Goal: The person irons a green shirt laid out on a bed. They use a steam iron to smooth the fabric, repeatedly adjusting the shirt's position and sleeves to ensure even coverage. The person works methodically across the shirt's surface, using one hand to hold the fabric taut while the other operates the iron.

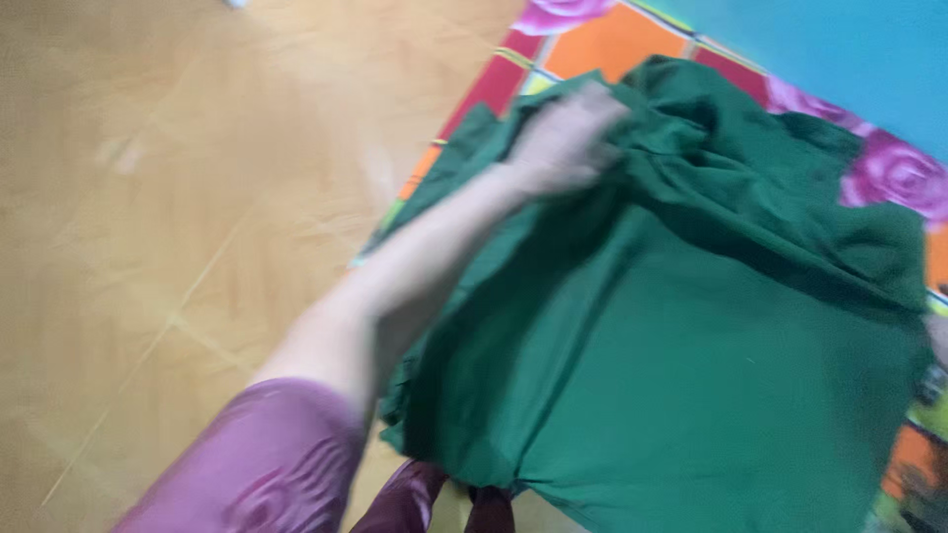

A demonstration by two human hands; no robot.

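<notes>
The left hand (565, 141) is closed on a bunched far edge of the green cloth (691, 375), w/ the rest spread flat over the patterned mat (612, 44) on the floor (148, 197). The right hand isn't seen.

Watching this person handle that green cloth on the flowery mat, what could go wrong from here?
The left hand grips only a bunched edge of the green cloth, so the gathered folds near it may slip loose or crease unevenly. The cloth's lower edge hangs past the patterned mat toward the tan floor, so it could drag and pick up dirt. The picture is blurred by motion, and the right hand is barely in view, so one-handed control looks shaky.
</notes>
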